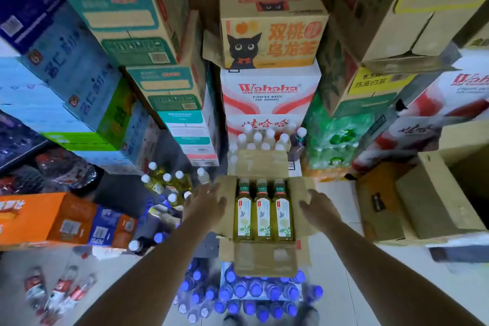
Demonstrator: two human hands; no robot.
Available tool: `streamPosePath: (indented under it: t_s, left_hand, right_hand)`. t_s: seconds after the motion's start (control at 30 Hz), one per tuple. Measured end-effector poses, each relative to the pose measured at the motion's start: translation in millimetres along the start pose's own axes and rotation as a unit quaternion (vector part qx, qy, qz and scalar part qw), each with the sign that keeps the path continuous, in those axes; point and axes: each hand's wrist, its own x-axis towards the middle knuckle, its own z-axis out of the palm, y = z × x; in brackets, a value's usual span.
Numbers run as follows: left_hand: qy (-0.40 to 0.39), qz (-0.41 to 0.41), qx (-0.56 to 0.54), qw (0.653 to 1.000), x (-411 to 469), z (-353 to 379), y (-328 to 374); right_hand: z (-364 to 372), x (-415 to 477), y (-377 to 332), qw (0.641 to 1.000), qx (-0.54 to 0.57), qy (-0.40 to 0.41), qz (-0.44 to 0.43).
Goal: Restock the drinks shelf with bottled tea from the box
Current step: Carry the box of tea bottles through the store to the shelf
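Observation:
An open cardboard box [266, 262] sits in the middle, its flaps spread outward. Inside lie three bottles of yellow tea [262, 210] with green caps and flowered labels, side by side. My left hand [206, 202] rests with straight fingers on the box's left flap. On the right flap lies my right hand [318, 206], its fingers spread. Neither hand holds a bottle.
Tall stacks of drink cartons rise on the left [127, 24], centre [270, 29] and right [397, 21]. Blue-capped water bottles [251, 291] stand under the box. White-capped bottles [262, 140] stand behind it, more yellow bottles [169, 182] to its left. An empty carton [436, 193] lies at right.

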Motion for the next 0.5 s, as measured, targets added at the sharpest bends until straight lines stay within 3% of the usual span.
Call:
streamPosePath:
  t_s: [0.13,0.3,0.5]
  left_hand:
    - [-0.031,-0.074,-0.053,0.995,33,28,-4]
    - [-0.104,-0.136,-0.194,0.966,48,58,-6]
    - [-0.052,-0.222,-0.288,0.930,52,71,-13]
  right_hand:
    - [16,37,8,0.995,0.051,-0.016,0.084]
    - [33,64,25,0.987,0.110,-0.049,0.110]
    - [42,77,49,0.948,0.264,-0.016,0.175]
